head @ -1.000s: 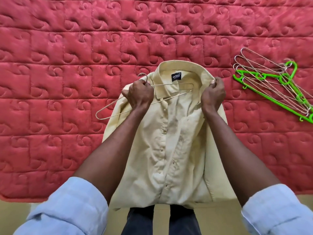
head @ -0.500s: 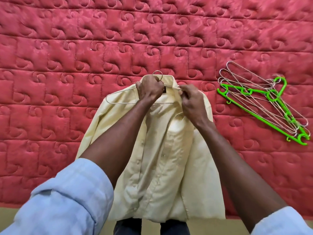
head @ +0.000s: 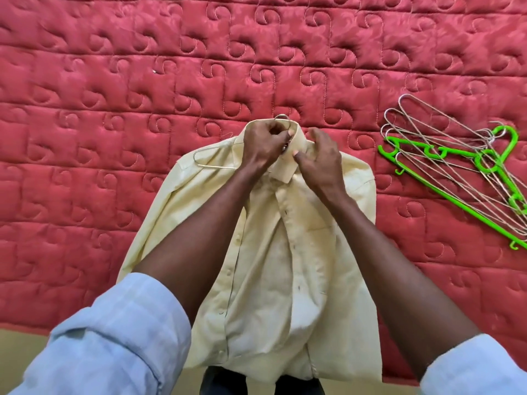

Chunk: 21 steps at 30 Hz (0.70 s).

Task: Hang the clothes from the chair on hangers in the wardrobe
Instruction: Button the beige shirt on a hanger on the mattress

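- Pale yellow shirt (head: pixel 285 266): it lies front-up on the red quilted bedspread (head: pixel 114 81), collar away from the person and hem hanging over the near edge. Lying flat probably keeps the fabric steady while a hanger is worked into it.
- Wire hanger (head: pixel 211 163): its hook pokes out above the collar and its left shoulder loop shows outside the shirt's left shoulder; the right side is hidden under cloth, so it looks seated on one side only.
- Left hand (head: pixel 263 146): fingers curled tight around the base of the hook and the collar's back, apparently to pin the hanger in place while the collar is arranged.
- Right hand (head: pixel 319 158): it sits on the collar's right side, just beside the left hand, thumb and fingertips pinching the collar edge. My guess is that it is drawing the collar closed around the hanger neck.
- Spare hangers (head: pixel 445 155): a loose bunch of wire ones lies with a green plastic hanger (head: pixel 484 163) on the bedspread, well apart to the right, likely staged for the next garments.
- Stage: the shirt is not yet hung. Neither wardrobe nor chair is in view, and the left shoulder appears to need slipping over the exposed loop.
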Available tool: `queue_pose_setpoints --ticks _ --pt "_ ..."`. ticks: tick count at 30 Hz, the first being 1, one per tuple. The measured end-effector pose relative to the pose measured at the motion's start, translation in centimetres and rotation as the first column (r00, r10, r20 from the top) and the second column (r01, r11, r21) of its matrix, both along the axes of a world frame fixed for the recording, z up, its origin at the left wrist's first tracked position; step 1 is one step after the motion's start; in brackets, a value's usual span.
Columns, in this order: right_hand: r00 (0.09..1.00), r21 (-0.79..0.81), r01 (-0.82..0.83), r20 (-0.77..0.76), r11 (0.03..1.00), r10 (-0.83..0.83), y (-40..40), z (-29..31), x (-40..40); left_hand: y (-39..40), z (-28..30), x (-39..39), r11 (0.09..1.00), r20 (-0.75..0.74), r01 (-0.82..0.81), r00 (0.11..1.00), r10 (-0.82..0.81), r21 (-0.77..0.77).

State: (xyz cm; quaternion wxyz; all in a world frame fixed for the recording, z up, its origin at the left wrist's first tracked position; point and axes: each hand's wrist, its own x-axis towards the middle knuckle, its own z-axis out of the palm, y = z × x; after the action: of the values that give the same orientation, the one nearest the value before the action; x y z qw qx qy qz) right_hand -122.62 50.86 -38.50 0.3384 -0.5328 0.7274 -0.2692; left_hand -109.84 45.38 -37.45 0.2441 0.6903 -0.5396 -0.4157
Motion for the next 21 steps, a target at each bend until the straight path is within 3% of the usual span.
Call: queue_pose_setpoints --ticks 2,7,9,11,13,17,21 --pt "0.999 0.094 -0.026 0.025 0.995 0.023 -0.9 -0.2 0.7 0.1 0.3 -0.5 1.000 0.012 0.002 1.000 -0.002 -0.008" --pt "0.999 0.053 0.035 -0.037 0.998 -0.033 -2.0 0.0 2.4 0.9 0.5 0.5 0.995 -0.050 0.042 0.998 -0.047 -0.086" --pt "0.998 0.043 0.051 0.023 0.998 -0.052 -2.5 0.0 2.8 2.0 0.8 1.2 0.970 0.008 0.068 0.998 -0.068 -0.235" --pt "0.993 0.036 0.088 0.081 0.995 -0.091 -2.7 -0.3 2.9 4.0 0.3 2.4 0.883 0.156 0.067 0.988 0.007 -0.465" --pt "0.985 0.055 0.120 0.119 0.991 -0.125 -2.9 -0.5 2.7 6.5 -0.7 3.9 0.839 0.246 0.056 0.965 0.094 -0.541" --pt "0.987 0.072 0.128 0.091 0.989 -0.135 -3.4 -0.1 2.5 9.4 -3.4 6.1 0.974 0.397 0.052 0.917 0.040 -0.219" --pt "0.990 0.090 0.137 0.020 0.986 -0.140 -3.5 -0.3 2.4 8.4 -3.3 5.7 1.000 0.553 0.025 0.833 -0.024 0.006"
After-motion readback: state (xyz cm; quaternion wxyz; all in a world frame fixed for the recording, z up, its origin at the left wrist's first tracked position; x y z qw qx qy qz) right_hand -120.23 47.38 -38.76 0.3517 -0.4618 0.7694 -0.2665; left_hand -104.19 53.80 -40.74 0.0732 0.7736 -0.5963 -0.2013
